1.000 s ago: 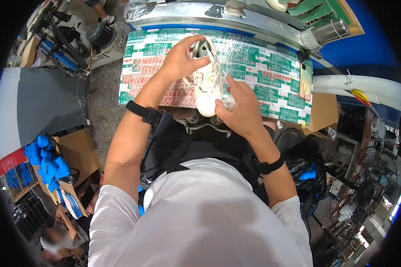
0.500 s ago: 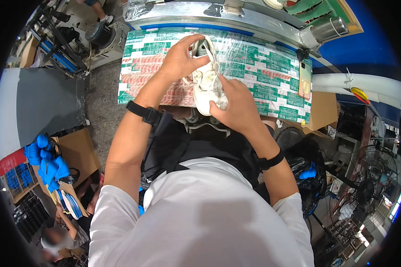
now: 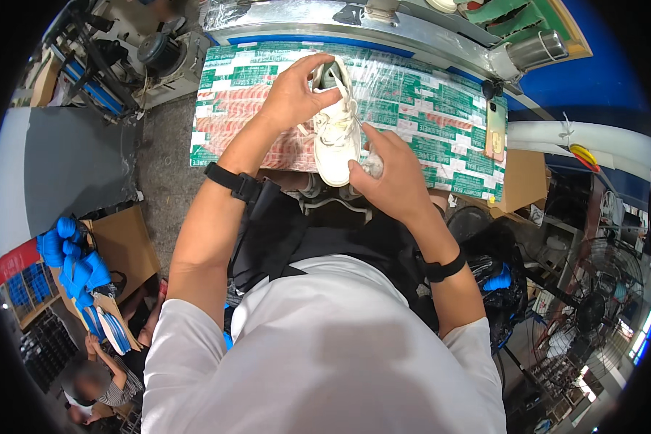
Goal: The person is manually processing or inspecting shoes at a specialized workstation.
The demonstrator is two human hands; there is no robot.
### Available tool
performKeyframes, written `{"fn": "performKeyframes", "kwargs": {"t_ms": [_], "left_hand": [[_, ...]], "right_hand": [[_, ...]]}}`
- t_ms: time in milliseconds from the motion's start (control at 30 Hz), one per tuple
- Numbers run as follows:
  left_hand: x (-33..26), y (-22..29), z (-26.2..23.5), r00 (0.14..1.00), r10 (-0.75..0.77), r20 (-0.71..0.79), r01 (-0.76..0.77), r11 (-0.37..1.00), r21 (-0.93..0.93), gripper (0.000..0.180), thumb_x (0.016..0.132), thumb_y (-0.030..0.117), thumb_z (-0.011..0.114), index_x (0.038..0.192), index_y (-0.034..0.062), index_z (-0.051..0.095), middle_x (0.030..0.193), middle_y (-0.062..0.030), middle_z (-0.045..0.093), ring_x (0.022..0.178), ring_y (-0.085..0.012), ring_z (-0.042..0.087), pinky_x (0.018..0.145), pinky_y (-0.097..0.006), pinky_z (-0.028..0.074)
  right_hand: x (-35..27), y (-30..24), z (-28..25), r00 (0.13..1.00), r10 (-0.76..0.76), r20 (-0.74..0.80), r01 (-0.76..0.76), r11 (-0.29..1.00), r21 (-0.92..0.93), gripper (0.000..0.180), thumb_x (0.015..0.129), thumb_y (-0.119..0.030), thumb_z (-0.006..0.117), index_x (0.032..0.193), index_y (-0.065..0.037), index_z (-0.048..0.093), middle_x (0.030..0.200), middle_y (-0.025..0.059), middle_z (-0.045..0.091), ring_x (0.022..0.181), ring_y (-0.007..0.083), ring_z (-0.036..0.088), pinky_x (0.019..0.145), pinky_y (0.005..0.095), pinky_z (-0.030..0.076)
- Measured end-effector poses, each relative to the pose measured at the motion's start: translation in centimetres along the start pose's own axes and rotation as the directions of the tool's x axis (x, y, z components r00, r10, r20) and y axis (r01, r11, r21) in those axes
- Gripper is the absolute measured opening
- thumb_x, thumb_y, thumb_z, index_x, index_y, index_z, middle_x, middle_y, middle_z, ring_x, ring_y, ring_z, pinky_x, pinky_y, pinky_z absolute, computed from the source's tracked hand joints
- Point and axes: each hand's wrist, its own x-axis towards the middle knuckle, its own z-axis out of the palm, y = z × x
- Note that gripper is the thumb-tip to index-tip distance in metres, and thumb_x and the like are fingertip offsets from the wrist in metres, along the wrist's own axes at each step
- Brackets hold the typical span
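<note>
A cream lace-up sneaker [image 3: 335,153] lies with its toe toward me on a work surface covered in green-and-white printed tape. My left hand [image 3: 296,92] grips its heel and collar, thumb on one side and fingers on the other. The laces are tied over the tongue, and a loose end hangs at the left side. Against the right side of the toe, my right hand [image 3: 394,173] pinches a small whitish wad [image 3: 372,165], perhaps cloth or cotton; its kind is unclear.
A phone [image 3: 495,130] lies on the right end of the taped surface [image 3: 427,108]. A metal rail [image 3: 296,25] runs along the far edge. At right stands a fan [image 3: 593,311]. Blue bundles [image 3: 76,260] sit at left near a cardboard box, and another person [image 3: 112,376] is at lower left.
My right hand has shifted slightly right and off the top of the toe with the wad, uncovering more of the sneaker's front. My left hand keeps its hold.
</note>
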Motion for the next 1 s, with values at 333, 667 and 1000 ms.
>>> {"fn": "performKeyframes", "kwargs": {"t_ms": [333, 667, 1000], "left_hand": [[0.1, -0.1, 0.3, 1.000, 0.012, -0.011, -0.012, 1.000, 0.019, 0.070, 0.088, 0.030, 0.091, 0.150, 0.0089, 0.068, 0.152, -0.0156, 0.071, 0.133, -0.0333, 0.072, 0.113, -0.041, 0.057], [0.0, 0.5, -0.5, 0.999, -0.032, 0.022, 0.031, 0.999, 0.012, 0.074, 0.085, 0.034, 0.092, 0.151, 0.0091, 0.068, 0.152, -0.0153, 0.070, 0.132, -0.0331, 0.072, 0.112, -0.041, 0.058], [0.5, 1.4, -1.2, 0.992, -0.068, 0.102, 0.058, 0.993, 0.100, 0.075, 0.088, 0.029, 0.094, 0.156, 0.0156, 0.066, 0.150, -0.0116, 0.071, 0.132, -0.0323, 0.072, 0.109, -0.042, 0.059]], "right_hand": [[0.9, 0.3, 0.8, 0.999, -0.022, 0.041, 0.026, 0.994, -0.105, 0.070, 0.087, -0.027, 0.085, 0.146, 0.007, 0.066, 0.114, 0.0214, 0.072, 0.108, 0.0414, 0.070, 0.097, 0.0486, 0.057], [-1.8, -3.3, -0.8, 0.977, -0.137, 0.166, 0.190, 0.912, -0.364, 0.081, 0.078, -0.028, 0.092, 0.142, 0.012, 0.063, 0.105, 0.0207, 0.066, 0.096, 0.0419, 0.067, 0.088, 0.0516, 0.055], [2.2, -1.3, 3.2, 0.952, -0.304, 0.032, 0.304, 0.929, -0.213, 0.079, 0.080, -0.031, 0.090, 0.142, 0.010, 0.063, 0.105, 0.0207, 0.068, 0.098, 0.0403, 0.067, 0.091, 0.0512, 0.055]]}}
